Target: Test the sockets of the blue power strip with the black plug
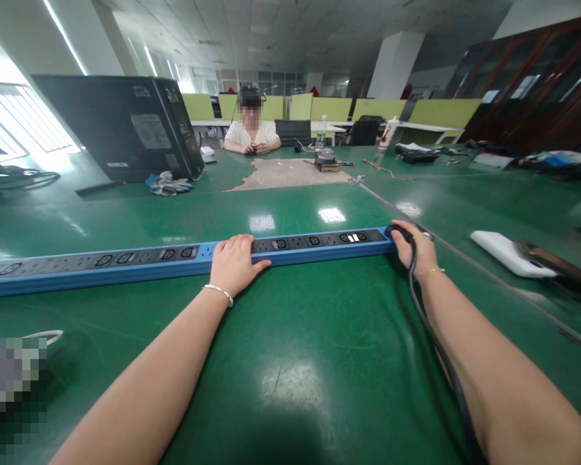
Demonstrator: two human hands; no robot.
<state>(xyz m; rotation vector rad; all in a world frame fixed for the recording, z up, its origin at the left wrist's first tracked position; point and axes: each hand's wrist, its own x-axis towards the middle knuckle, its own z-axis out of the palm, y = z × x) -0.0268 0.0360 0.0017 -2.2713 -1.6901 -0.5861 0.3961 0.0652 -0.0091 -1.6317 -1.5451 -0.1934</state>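
Observation:
A long blue power strip with black sockets runs across the green table from the left edge to right of the middle. My left hand rests over its middle, fingers on the far side and thumb along the near edge, gripping it. At the strip's right end my right hand has its fingers wrapped around the black cable where it meets the strip. The cable hangs from this hand toward the bottom of the view. My right palm hides part of the cable's end.
On the green table, a black computer case stands far left with grey-blue gloves beside it. A person sits opposite. A white object lies right. A bottle and a small device stand farther back.

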